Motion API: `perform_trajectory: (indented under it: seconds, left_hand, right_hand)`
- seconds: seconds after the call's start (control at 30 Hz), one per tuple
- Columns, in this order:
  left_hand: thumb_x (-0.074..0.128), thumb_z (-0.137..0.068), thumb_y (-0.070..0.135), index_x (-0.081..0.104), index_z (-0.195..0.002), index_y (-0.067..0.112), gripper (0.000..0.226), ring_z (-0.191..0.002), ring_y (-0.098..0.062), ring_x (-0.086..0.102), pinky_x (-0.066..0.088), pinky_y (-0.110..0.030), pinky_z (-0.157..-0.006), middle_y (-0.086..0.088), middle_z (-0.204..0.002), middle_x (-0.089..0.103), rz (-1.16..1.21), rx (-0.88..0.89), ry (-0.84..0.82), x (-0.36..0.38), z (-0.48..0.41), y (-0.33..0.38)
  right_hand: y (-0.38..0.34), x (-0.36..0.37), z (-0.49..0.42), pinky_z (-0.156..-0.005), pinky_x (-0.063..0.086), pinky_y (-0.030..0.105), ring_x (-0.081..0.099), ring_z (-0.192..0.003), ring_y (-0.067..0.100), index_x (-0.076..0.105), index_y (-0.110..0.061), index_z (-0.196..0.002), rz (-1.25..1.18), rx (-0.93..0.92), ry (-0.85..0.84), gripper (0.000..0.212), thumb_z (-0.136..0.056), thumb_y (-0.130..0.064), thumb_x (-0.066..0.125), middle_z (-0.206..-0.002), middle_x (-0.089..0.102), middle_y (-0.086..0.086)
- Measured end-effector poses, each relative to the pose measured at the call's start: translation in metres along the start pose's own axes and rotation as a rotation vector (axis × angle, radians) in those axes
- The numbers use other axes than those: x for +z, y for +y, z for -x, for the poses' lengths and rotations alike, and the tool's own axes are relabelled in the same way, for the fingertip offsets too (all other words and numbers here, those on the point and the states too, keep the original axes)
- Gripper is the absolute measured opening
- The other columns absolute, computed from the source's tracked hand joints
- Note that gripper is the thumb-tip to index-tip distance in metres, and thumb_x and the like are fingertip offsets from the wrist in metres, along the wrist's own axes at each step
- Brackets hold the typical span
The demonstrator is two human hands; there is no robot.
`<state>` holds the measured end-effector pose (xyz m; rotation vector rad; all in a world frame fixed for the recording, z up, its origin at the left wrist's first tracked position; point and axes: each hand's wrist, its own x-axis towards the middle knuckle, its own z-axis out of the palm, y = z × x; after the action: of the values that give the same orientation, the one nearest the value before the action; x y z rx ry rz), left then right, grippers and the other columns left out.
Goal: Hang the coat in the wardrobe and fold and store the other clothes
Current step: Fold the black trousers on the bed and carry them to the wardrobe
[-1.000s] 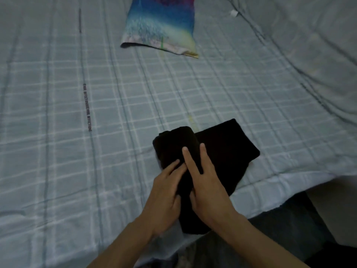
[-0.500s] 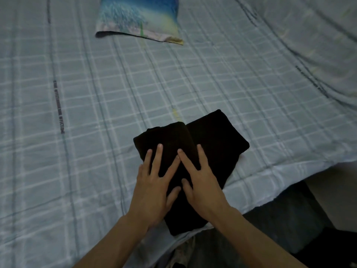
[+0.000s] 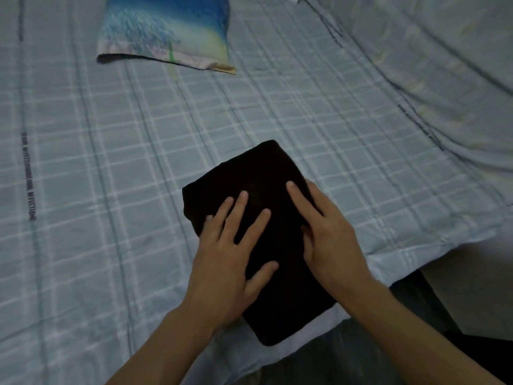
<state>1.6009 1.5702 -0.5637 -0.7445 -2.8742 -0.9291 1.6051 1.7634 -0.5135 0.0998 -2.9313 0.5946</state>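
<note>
A black garment (image 3: 249,176) lies folded into a compact rectangle near the front edge of the bed (image 3: 111,190). My left hand (image 3: 230,254) lies flat on its left half with fingers spread and straight. My right hand (image 3: 327,232) rests on the garment's right edge, index finger stretched across the top; whether its other fingers wrap the edge is hidden. The garment's near end reaches the mattress edge. No coat or wardrobe is in view.
A blue and yellow patterned pillow (image 3: 166,31) lies at the far middle of the bed. A rumpled quilt (image 3: 430,65) in the same pale check fills the right side. Dark floor (image 3: 416,301) shows below the bed's front edge.
The right flap of the black garment has been folded over, so two side-by-side parts are now one rectangle. My hands have moved apart onto its left and right sides.
</note>
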Motion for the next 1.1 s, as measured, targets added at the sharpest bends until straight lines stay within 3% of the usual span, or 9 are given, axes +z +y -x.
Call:
perform_trajectory:
  seconds: [0.13,0.27,0.37,0.47,0.63,0.73,0.8,0.97,1.1]
  left_hand:
    - [0.035,-0.083,0.077,0.013,-0.154,0.045,0.082,-0.151,-0.030,-0.016,0.019,-0.075,-0.107,-0.003,-0.166,-0.010,-0.150,-0.170,-0.150,0.038,-0.017,0.004]
    - [0.030,-0.082,0.079,0.018,-0.153,0.045,0.080,-0.151,-0.035,-0.009,0.022,-0.081,-0.100,-0.006,-0.166,-0.002,-0.242,-0.216,-0.235,0.067,-0.037,0.002]
    - [0.029,-0.083,0.079,0.020,-0.153,0.044,0.079,-0.151,-0.034,-0.009,0.021,-0.079,-0.102,-0.006,-0.166,-0.001,-0.257,-0.203,-0.219,0.070,-0.038,0.001]
    - [0.032,-0.084,0.078,0.024,-0.153,0.042,0.079,-0.152,-0.034,-0.006,0.023,-0.079,-0.101,-0.006,-0.166,0.002,-0.246,-0.201,-0.190,0.069,-0.034,0.002]
    - [0.042,-0.085,0.071,0.022,-0.155,0.038,0.080,-0.152,-0.032,0.001,0.028,-0.076,-0.103,-0.006,-0.166,0.004,-0.133,-0.174,-0.065,0.056,-0.029,0.014]
    - [0.042,-0.088,0.068,0.026,-0.154,0.037,0.075,-0.151,-0.032,0.008,0.030,-0.070,-0.106,-0.006,-0.165,0.009,-0.126,-0.126,0.001,0.046,-0.037,0.025]
    - [0.039,-0.089,0.069,0.031,-0.152,0.037,0.071,-0.150,-0.033,0.015,0.029,-0.065,-0.106,-0.008,-0.164,0.015,-0.228,-0.170,-0.005,0.049,-0.054,0.023]
    - [0.022,-0.091,0.073,0.017,-0.157,0.034,0.076,-0.152,-0.030,-0.001,0.009,-0.065,-0.115,-0.009,-0.166,0.005,-0.376,-0.234,-0.169,0.084,-0.077,0.010]
    - [0.031,-0.092,0.067,0.014,-0.158,0.028,0.078,-0.152,-0.026,-0.007,0.003,-0.065,-0.117,-0.005,-0.166,0.001,-0.331,-0.204,-0.171,0.093,-0.083,0.007]
  right_hand:
    - [0.031,0.014,-0.017,-0.106,0.044,0.044,0.035,-0.139,0.036,0.025,-0.021,-0.156,0.130,0.134,-0.172,0.080,-0.089,0.006,0.059,-0.164,0.010,0.017]
    - [0.045,0.047,-0.008,-0.116,0.028,0.051,0.010,-0.150,0.034,-0.001,-0.032,-0.157,0.216,0.214,-0.409,0.076,-0.100,-0.027,0.049,-0.164,-0.013,0.013]
    - [0.062,0.050,-0.011,-0.106,0.044,0.047,0.032,-0.141,0.028,0.006,-0.039,-0.155,-0.018,0.296,-0.250,0.065,-0.101,-0.042,0.041,-0.163,0.011,0.009]
    - [0.068,0.046,-0.016,-0.091,0.054,0.038,0.051,-0.119,0.018,0.022,-0.036,-0.149,-0.109,0.241,-0.178,0.056,-0.099,-0.037,0.048,-0.143,0.037,0.002]
    - [0.061,0.026,-0.023,-0.079,0.056,0.030,0.056,-0.096,0.012,0.038,-0.036,-0.138,-0.197,0.107,-0.047,0.053,-0.096,-0.008,0.052,-0.121,0.048,0.000]
    - [0.069,0.008,-0.037,-0.079,0.049,0.016,0.054,-0.090,0.007,0.049,-0.026,-0.138,-0.183,0.021,0.093,0.050,-0.094,-0.004,0.054,-0.114,0.053,-0.001]
    - [0.085,0.009,-0.056,-0.079,0.044,0.011,0.051,-0.090,0.006,0.051,-0.026,-0.138,-0.150,0.046,0.037,0.049,-0.094,-0.007,0.056,-0.113,0.053,-0.002]
    - [0.090,0.040,-0.070,-0.107,0.039,0.037,0.046,-0.126,0.027,0.040,-0.024,-0.147,0.065,0.205,-0.223,0.053,-0.096,-0.017,0.053,-0.143,0.044,0.012]
    - [0.066,0.061,-0.058,-0.122,0.014,0.050,0.010,-0.152,0.027,0.026,-0.031,-0.155,0.137,-0.040,-0.253,0.054,-0.102,-0.044,0.033,-0.165,0.015,0.007]
